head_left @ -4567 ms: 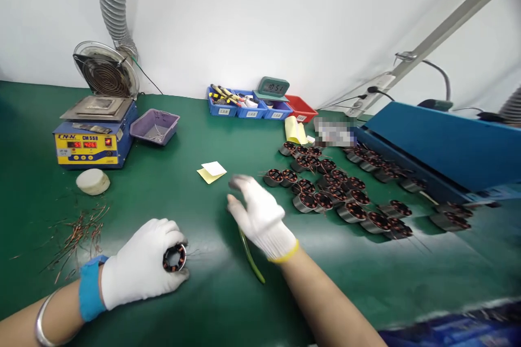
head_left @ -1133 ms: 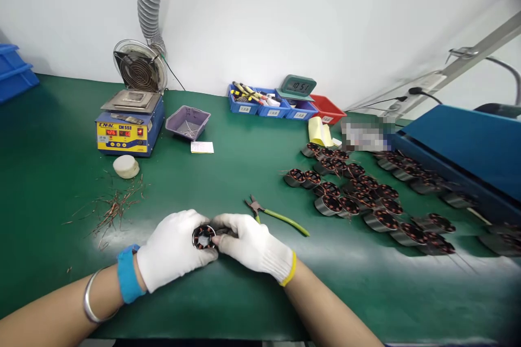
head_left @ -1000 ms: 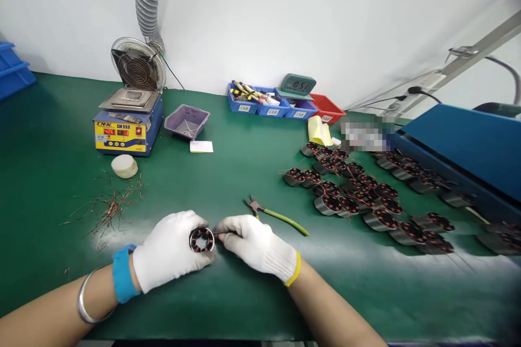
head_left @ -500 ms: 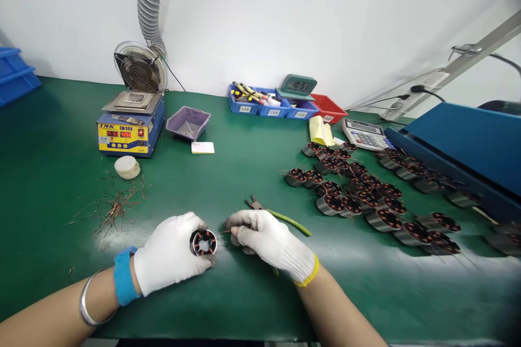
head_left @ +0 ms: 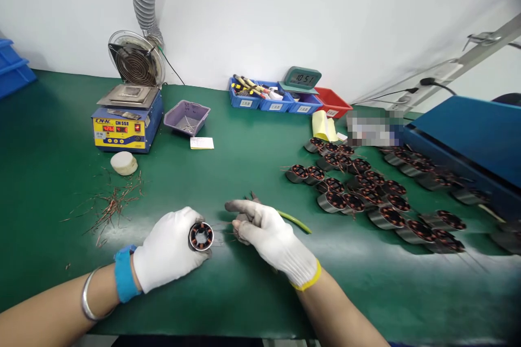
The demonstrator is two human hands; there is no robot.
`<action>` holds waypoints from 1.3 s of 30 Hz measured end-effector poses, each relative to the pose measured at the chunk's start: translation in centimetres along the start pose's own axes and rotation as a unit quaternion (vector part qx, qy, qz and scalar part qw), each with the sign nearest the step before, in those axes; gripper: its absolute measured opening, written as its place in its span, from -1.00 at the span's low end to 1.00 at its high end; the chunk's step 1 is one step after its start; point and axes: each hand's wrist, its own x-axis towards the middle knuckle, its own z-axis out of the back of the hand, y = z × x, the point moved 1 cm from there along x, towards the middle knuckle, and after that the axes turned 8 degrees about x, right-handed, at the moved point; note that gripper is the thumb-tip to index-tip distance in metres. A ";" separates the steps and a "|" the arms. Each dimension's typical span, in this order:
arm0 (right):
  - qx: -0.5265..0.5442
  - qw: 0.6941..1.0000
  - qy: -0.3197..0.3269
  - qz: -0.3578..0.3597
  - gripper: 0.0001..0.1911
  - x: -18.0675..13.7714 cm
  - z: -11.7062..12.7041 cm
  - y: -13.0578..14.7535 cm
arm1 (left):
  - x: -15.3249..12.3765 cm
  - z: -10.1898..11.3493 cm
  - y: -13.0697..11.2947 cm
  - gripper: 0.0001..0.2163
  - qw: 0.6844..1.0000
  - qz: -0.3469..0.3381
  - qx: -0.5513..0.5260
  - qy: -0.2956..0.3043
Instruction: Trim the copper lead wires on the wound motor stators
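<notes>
My left hand (head_left: 169,252), in a white glove, is closed round a small motor stator (head_left: 201,236) with copper windings, its open face turned up towards me. Thin wire ends stick out of the stator to the right. My right hand (head_left: 271,233), also gloved, lies just right of it on the green mat (head_left: 244,168). Its index finger points left while the thumb and other fingers are curled; what they pinch is hidden. Green-handled cutters (head_left: 295,220) lie partly under that hand.
Several more stators (head_left: 358,190) lie in a cluster to the right, in front of a blue machine (head_left: 468,141). At the back left are a solder pot (head_left: 122,124), a purple tray (head_left: 187,116) and a white puck (head_left: 124,162). Copper wire scraps (head_left: 114,203) lie left of my hands.
My right hand has drawn a little away from the stator to the right, over the cutters, and its index finger has stretched out. My left hand still holds the stator in the same place.
</notes>
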 end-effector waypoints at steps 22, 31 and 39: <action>-0.457 0.848 0.001 0.269 -0.54 2.6 -0.7 -1.1 | 17.5 3.7 -1.5 -0.34 0.968 -0.128 0.184 -0.113; -0.436 0.865 0.006 0.247 -0.56 1.9 -0.1 -0.7 | 16.1 1.6 2.0 -0.47 0.963 -0.099 0.227 -0.109; -0.569 0.783 -0.195 0.158 -0.30 10.6 5.3 5.9 | 17.0 1.3 2.8 -0.34 0.938 0.013 0.184 -0.293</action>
